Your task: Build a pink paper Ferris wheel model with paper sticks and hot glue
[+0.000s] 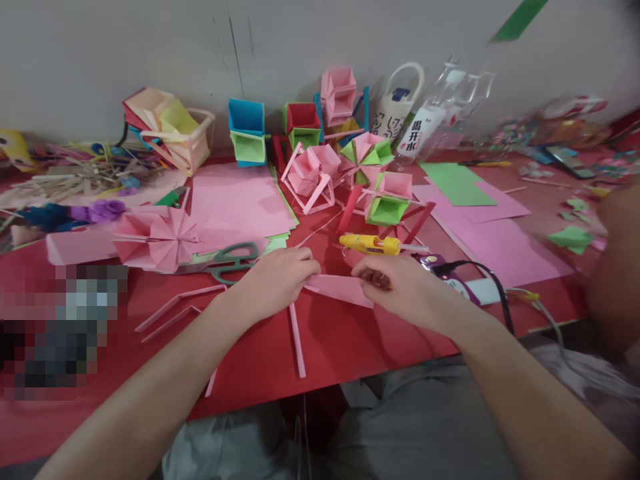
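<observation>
Between my two hands a pink paper strip (pixel 340 289) lies low over the red table. My left hand (pixel 283 277) pinches its left end, fingers closed. At the strip's right end, my right hand (pixel 387 283) has its fingers curled together against the paper. Just beyond the hands is a yellow glue gun (pixel 370 244), nozzle pointing right. Green-handled scissors (pixel 233 261) lie beyond my left wrist, partly over folded pink paper. A narrow folded pink strip (pixel 297 343) runs toward the table's front edge, and bent pink strips (pixel 175 307) rest left of my left forearm.
Folded pink and green paper shapes (pixel 310 170) stand at the back middle, near a blue and green paper box (pixel 247 130). Pink sheets (pixel 235 200) are stacked at left; green paper (pixel 457 183) lies at right. A power bank (pixel 465 287) with cables sits beside my right wrist.
</observation>
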A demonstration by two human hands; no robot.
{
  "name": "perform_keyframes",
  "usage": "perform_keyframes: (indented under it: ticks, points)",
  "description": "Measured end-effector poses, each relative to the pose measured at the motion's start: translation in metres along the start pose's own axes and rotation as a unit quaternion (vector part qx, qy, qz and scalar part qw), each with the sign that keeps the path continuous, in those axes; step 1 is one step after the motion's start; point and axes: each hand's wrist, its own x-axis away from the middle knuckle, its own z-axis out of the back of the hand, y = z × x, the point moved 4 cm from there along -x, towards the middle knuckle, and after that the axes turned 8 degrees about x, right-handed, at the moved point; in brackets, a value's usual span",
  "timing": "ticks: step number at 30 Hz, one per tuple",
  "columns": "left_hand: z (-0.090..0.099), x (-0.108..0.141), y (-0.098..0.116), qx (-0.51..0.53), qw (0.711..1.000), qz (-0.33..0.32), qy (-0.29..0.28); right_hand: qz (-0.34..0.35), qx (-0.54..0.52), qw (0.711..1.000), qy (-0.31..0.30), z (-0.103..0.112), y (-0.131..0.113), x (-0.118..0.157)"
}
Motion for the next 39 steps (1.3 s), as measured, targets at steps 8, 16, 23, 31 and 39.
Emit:
perform_keyframes:
  ticks: [8, 16, 23, 31, 39]
  points:
    - [0.027, 0.007, -0.005, 0.114, 0.993, 0.002, 0.043, 0.0, -0.183, 0.965, 0.186, 0.025, -0.009, 0.01]
    - [0.033, 0.01, 0.023, 0.305, 0.951, 0.008, -0.043, -0.012, -0.265, 0.959, 0.101, 0.026, -0.012, 0.011]
    - [0.033, 0.009, 0.019, 0.276, 0.961, 0.005, -0.016, -0.012, -0.269, 0.96, 0.073, 0.021, -0.012, 0.008]
    - [0.035, 0.01, 0.014, 0.242, 0.97, 0.008, -0.011, -0.025, -0.264, 0.961, 0.083, 0.016, -0.013, 0.006]
    - [0.045, 0.013, -0.004, 0.317, 0.948, 0.03, -0.021, -0.041, -0.28, 0.953, 0.105, 0.014, -0.01, 0.003]
